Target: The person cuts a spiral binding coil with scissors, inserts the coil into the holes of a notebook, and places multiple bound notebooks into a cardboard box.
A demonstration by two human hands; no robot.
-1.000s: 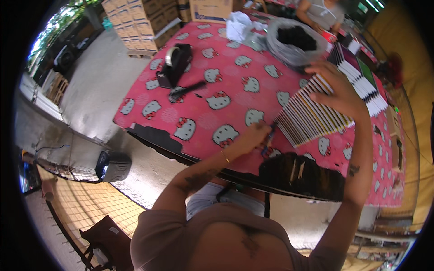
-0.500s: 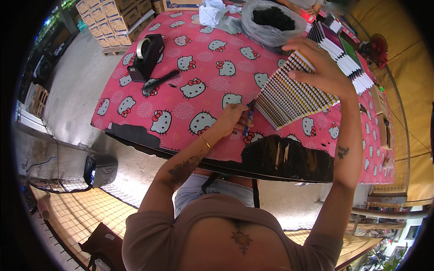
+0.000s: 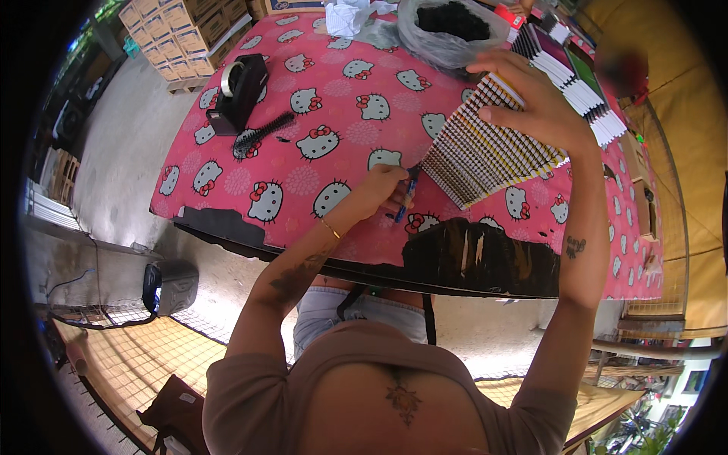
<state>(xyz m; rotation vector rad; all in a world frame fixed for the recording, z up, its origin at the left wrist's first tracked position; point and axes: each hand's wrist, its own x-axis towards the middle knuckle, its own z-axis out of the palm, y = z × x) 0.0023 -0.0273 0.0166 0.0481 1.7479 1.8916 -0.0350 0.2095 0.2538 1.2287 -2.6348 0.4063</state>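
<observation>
Left hand [image 3: 388, 186] grasping blue pen-like tool [image 3: 405, 203], exact kind unclear, beside left corner of notebooks [image 3: 481, 155]. Notebooks overlap in a row on pink table [image 3: 299, 180]. Right hand [image 3: 540, 106] spread over their far-right side.

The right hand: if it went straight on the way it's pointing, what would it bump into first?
Probably the translucent plastic bag of black material; the right hand points forward and left toward it. Depth is unclear in this view, so it might pass above.
</observation>
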